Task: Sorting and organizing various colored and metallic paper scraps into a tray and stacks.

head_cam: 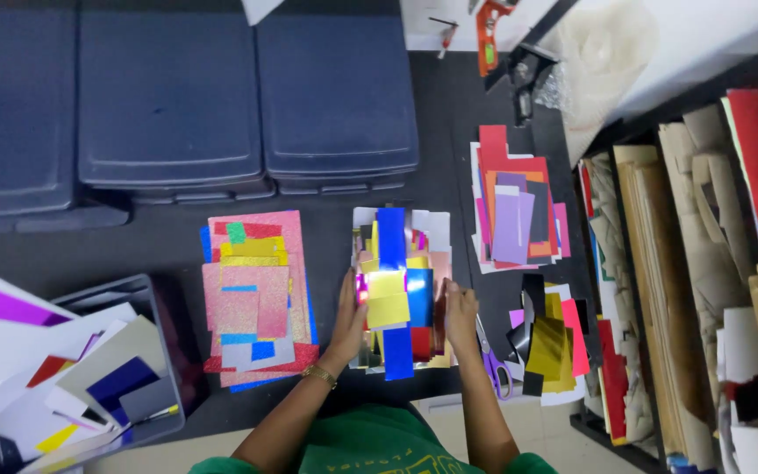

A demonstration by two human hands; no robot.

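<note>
Shiny paper pile [396, 294] sits between two hands on the dark desk [168, 241].

Left hand [350, 318] lies flat against the left edge of the pile, and the right hand [460, 314] presses flat on its right edge, so the hands are apart with the pile between them. A gold bracelet [319, 375] is on the left wrist. Just right of the right hand lie purple scissors [493, 360], and past them a small heap of gold and black scraps [547, 342]. Left of the left hand is a pink glitter stack [256, 298]. Farther left stands a grey bin [125, 294] full of paper. Beyond the hands are big blue boxes [168, 96].
</note>
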